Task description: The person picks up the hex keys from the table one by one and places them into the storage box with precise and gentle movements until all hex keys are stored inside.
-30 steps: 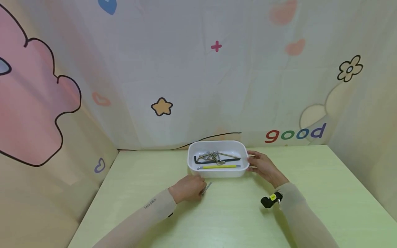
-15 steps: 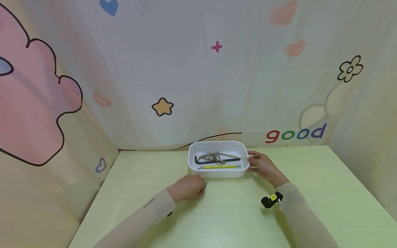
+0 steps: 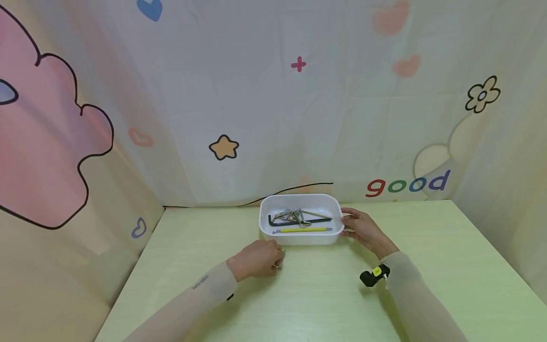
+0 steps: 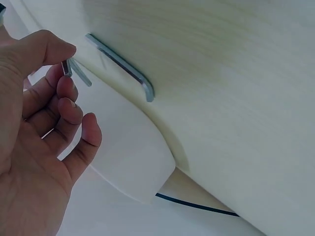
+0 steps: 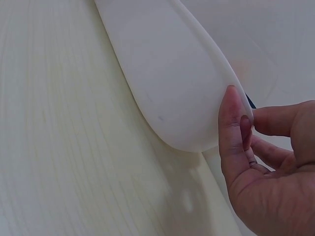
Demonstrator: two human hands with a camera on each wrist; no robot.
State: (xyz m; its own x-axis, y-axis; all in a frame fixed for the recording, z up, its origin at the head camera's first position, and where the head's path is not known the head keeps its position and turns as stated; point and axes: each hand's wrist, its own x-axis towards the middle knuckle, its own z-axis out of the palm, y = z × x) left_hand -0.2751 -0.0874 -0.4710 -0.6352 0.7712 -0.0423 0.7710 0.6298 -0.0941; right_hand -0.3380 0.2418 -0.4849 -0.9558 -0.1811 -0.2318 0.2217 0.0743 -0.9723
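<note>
My left hand point(image 3: 258, 259) is low over the table, just in front of a white plastic box point(image 3: 303, 240). In the left wrist view its thumb and index finger pinch a small silver hex key point(image 4: 80, 73). A second silver hex key point(image 4: 120, 63) lies on the table beside the box, hidden behind the hand in the head view. My right hand point(image 3: 365, 232) grips the box's right end, with thumb and fingers at the rim point(image 5: 216, 46). Inside the box are several metallic hex keys point(image 3: 295, 216), a black hex key point(image 3: 278, 223) and a slim yellow rod point(image 3: 303, 230) with silver ends.
The pale green table point(image 3: 325, 304) meets a printed curtain point(image 3: 278, 118) right behind the box. Curtain sides also border the table at left and right. A small black device point(image 3: 372, 278) is worn at the right wrist.
The hex key that stuck out to the right of my left hand has turned and now barely shows there. The left hand has shifted slightly left; the right hand and box stay put.
</note>
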